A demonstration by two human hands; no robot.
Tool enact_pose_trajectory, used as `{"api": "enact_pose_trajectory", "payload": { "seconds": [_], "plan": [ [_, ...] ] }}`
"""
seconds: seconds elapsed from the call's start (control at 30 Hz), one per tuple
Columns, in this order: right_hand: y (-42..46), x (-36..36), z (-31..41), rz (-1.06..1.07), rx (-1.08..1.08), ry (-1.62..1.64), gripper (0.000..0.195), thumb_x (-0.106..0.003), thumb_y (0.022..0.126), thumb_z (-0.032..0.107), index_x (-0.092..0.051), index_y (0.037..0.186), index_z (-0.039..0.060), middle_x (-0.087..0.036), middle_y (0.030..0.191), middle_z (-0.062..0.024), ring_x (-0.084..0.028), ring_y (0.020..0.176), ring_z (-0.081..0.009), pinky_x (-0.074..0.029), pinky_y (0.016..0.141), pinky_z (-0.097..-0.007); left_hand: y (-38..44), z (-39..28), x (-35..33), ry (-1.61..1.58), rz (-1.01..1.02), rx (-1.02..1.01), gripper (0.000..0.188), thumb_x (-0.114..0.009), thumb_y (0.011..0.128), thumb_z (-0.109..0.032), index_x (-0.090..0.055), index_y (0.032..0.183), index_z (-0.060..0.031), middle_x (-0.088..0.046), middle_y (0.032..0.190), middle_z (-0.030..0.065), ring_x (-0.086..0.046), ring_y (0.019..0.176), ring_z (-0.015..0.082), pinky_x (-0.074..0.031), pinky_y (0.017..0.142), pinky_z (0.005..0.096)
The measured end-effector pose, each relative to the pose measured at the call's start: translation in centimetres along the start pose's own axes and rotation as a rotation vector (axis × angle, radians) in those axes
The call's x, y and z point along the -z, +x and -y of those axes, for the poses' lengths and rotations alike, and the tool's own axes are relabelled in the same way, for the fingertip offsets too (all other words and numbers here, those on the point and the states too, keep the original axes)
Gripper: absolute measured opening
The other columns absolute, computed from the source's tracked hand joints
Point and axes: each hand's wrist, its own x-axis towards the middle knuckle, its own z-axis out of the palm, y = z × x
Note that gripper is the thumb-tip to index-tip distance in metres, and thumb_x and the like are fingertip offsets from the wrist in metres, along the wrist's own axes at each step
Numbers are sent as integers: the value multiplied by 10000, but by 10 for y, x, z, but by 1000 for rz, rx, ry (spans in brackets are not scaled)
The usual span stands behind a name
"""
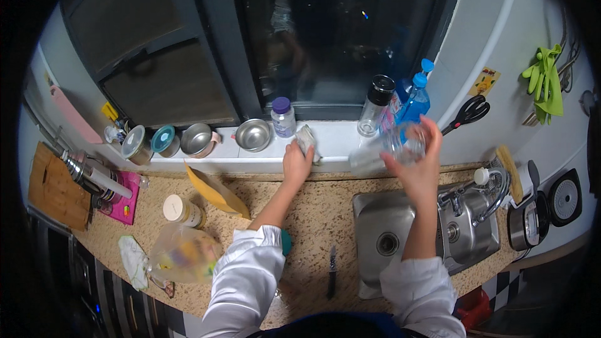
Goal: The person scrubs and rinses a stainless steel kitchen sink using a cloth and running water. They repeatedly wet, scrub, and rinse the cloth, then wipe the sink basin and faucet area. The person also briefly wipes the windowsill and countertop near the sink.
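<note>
My left hand grips a pale folded cloth against the white windowsill. Just behind it stands a clear bottle with a purple lid. My right hand is raised over the back of the sink, its fingers around a clear, see-through container that is blurred. Beyond that container are a black-lidded clear bottle and a pump bottle of blue liquid. A knife lies on the speckled counter between my forearms.
Metal bowls and lidded jars line the sill. Left on the counter are a yellow pouch, a cream-lidded jar, a plastic bag and a white cloth. The double sink and faucet are at right.
</note>
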Motion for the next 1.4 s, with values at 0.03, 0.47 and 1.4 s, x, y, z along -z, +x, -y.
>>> {"api": "enact_pose_trajectory", "payload": {
  "seconds": [0.03, 0.47, 1.4],
  "plan": [
    [-12, 10, -8, -1, -25, 2, 859, -826, 535, 96, -351, 1252, 85, -499, 1119, -113, -521, 997, -214, -464, 835, -350, 10, 1, -10, 32, -39, -48, 442, -603, 802, -245, -494, 1115, 47, -555, 933, 220, -549, 866, 370, -451, 736, 421],
    [-90, 78, -86, 111, -268, 39, 837, -835, 523, 53, -376, 1222, 92, -507, 1119, -97, -517, 1038, -209, -488, 804, -333, 38, -46, -96, 86, 125, -327, 259, -569, 742, -96, -599, 987, -17, -537, 893, 207, -552, 810, 353, -469, 741, 422],
    [-9, 32, -40, 196, -50, 222, 790, -802, 564, 27, -349, 1210, 79, -487, 1127, -94, -492, 1053, -182, -448, 851, -292, 34, 4, -37, 234, -30, -213, 239, -537, 775, -70, -578, 997, 9, -534, 961, 214, -552, 822, 371, -468, 740, 422]
  ]
}}
